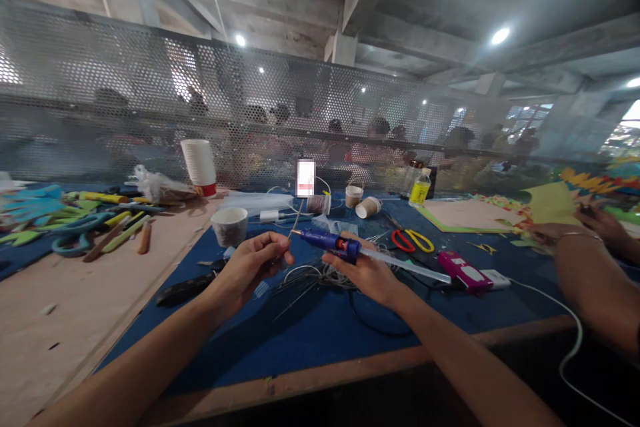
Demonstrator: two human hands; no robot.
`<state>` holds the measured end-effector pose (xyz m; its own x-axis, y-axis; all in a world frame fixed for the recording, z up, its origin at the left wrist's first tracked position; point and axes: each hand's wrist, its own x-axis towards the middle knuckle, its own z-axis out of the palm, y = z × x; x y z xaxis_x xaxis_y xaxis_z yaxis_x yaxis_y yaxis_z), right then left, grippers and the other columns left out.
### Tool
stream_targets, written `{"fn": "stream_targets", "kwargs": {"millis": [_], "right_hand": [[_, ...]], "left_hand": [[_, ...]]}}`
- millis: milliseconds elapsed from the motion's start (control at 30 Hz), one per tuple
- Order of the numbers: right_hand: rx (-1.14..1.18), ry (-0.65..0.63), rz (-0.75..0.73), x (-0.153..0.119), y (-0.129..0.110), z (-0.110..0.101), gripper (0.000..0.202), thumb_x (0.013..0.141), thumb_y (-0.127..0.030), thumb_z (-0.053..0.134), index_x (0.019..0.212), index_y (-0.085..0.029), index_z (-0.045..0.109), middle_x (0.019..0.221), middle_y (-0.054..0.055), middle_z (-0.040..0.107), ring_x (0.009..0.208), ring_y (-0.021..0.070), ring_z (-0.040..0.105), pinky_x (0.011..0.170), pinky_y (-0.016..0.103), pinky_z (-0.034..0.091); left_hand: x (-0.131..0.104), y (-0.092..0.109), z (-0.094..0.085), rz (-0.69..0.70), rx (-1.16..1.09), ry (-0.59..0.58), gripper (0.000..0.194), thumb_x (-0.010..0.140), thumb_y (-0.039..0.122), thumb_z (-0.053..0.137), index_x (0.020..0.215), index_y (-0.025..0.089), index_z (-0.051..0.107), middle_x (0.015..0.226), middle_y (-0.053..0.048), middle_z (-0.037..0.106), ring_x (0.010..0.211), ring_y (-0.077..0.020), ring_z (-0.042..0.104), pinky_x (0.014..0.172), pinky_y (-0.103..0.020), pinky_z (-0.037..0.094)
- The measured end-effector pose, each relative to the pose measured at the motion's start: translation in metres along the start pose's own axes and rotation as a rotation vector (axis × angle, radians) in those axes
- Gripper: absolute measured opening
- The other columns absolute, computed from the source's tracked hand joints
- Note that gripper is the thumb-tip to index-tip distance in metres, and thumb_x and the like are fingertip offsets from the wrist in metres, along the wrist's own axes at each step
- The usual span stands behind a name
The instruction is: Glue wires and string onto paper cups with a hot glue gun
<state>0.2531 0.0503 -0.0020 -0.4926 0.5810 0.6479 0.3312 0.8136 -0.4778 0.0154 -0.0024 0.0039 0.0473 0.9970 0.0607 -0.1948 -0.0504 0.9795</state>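
My right hand (367,270) is wrapped round a blue glue gun (323,240), whose nozzle points left. A clear glue stick (413,267) sticks out of its back end. Between the fingertips of my left hand (255,263) is a thin strand (299,213), which rises beside the nozzle. Whether nozzle and strand touch is too small to tell. Below the hands, a tangle of wire (340,277) lies on the blue table cover (240,353). A white paper cup (229,227) stands behind my left hand.
Red and yellow scissors (413,240), a pink box (465,271) and a yellow bottle (420,188) are to the right. Another person's hand (550,233) is at the far right. Stacked cups (199,167) and blue scissors (80,233) lie left. A perforated screen (280,113) stands behind.
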Motion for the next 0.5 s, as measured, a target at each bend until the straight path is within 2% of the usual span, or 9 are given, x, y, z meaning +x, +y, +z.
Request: {"fn": "stream_targets", "kwargs": {"millis": [500], "right_hand": [[0.044, -0.024, 0.011, 0.0005, 0.0005, -0.0009, 0.026, 0.091, -0.044, 0.062, 0.083, -0.021, 0.053, 0.075, -0.002, 0.055, 0.066, 0.0131, 0.052, 0.062, 0.025, 0.044]], "left_hand": [[-0.0007, 0.0004, -0.0004, 0.002, 0.006, 0.011, 0.018, 0.085, 0.031, 0.07, 0.084, 0.016, 0.061, 0.071, -0.003, 0.067, 0.054, -0.007, 0.041, 0.049, -0.018, 0.031]]}}
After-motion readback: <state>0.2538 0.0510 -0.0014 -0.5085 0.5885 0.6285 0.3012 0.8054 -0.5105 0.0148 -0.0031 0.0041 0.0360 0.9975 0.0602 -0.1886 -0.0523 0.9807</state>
